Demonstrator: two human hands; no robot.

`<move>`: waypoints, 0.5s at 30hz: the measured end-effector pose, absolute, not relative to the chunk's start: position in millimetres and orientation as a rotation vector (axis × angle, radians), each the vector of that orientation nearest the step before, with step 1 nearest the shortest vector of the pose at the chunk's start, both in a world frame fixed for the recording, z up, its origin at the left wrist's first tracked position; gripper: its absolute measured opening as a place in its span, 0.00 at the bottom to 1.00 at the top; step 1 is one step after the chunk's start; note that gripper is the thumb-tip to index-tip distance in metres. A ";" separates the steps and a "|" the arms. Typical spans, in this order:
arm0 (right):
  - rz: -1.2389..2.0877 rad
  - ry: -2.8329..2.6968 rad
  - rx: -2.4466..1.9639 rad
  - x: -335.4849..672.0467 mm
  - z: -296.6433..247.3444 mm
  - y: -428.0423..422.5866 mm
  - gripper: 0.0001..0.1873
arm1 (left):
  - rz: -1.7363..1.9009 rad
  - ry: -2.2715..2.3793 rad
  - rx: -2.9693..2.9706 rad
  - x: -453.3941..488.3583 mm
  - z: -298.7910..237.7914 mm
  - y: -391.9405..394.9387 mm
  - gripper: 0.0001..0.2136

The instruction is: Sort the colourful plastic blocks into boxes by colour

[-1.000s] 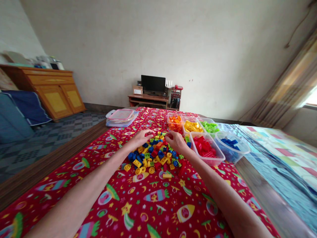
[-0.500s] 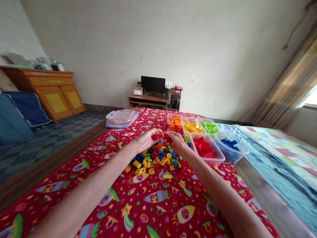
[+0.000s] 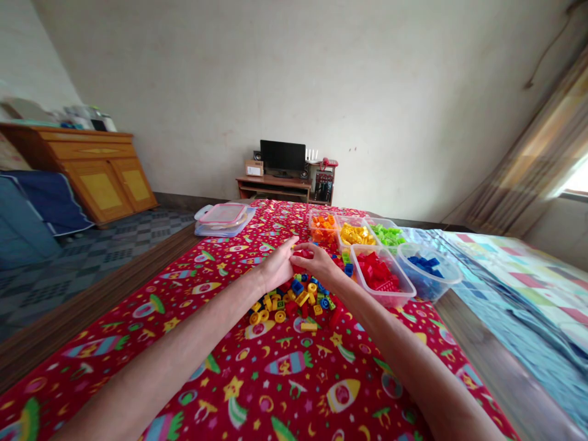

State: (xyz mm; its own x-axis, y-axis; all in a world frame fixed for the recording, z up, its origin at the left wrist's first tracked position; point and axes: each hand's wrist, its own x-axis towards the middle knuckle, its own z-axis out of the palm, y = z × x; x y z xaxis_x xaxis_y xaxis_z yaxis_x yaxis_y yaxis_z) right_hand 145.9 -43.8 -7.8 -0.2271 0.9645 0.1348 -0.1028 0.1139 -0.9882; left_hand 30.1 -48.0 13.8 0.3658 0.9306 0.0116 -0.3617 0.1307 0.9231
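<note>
Over a heap of mixed toy bricks (image 3: 301, 298), my two hands meet at the far side of the pile. My left hand (image 3: 277, 267) is turned palm inward with the thumb up, its fingers partly hidden, cupped round red toy bricks (image 3: 301, 253). Closed fingers of my right hand (image 3: 318, 262) grip a red brick against the left palm. How many red pieces are between the hands I cannot tell. A lone yellow brick (image 3: 309, 327) lies on the near side of the heap.
Right of the heap stand clear tubs of sorted bricks: orange (image 3: 323, 228), yellow (image 3: 356, 234), green (image 3: 388, 235), red (image 3: 379, 272) and blue (image 3: 425, 266). Stacked lids (image 3: 224, 217) lie at the far left of the red patterned cloth (image 3: 257, 380). A bed (image 3: 519, 288) adjoins on the right.
My hands were slightly apart, each with red bricks; now they have come together. The left hand has moved right and turned, covering more of the heap's left part.
</note>
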 end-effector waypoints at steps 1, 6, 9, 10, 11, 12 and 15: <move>1.321 -1.357 -0.926 145.7 -6.8 -44.5 0.21 | 1.051 0.684 1.026 30.1 14.5 -48.1 0.11; 1.402 -1.268 -0.929 147.6 -1.1 -47.8 0.12 | 1.031 0.670 0.977 30.9 14.3 -48.8 0.10; 1.400 -1.252 -0.909 156.9 6.5 -44.5 0.11 | 1.061 0.685 0.946 28.1 11.8 -46.8 0.09; 1.356 -1.259 -0.912 163.2 10.4 -41.6 0.11 | 1.084 0.693 0.940 26.3 11.4 -45.6 0.09; 1.280 -1.274 -0.925 171.4 14.9 -38.0 0.11 | 1.114 0.702 0.939 24.2 11.3 -44.1 0.09; 1.173 -1.303 -0.953 181.8 19.7 -33.9 0.12 | 1.145 0.712 0.942 21.8 11.5 -42.6 0.09; 0.711 -1.456 -1.119 223.5 35.2 -22.1 0.12 | 1.202 0.743 0.978 14.6 14.1 -38.0 0.10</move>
State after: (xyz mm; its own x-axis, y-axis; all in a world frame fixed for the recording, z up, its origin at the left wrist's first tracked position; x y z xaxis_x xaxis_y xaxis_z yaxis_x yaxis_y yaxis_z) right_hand 223.5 -22.1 35.2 0.0599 0.9160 0.3967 0.2501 0.3710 -0.8943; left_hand 14.6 -38.0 14.1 0.2247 0.9740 0.0293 -0.4097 0.0671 0.9098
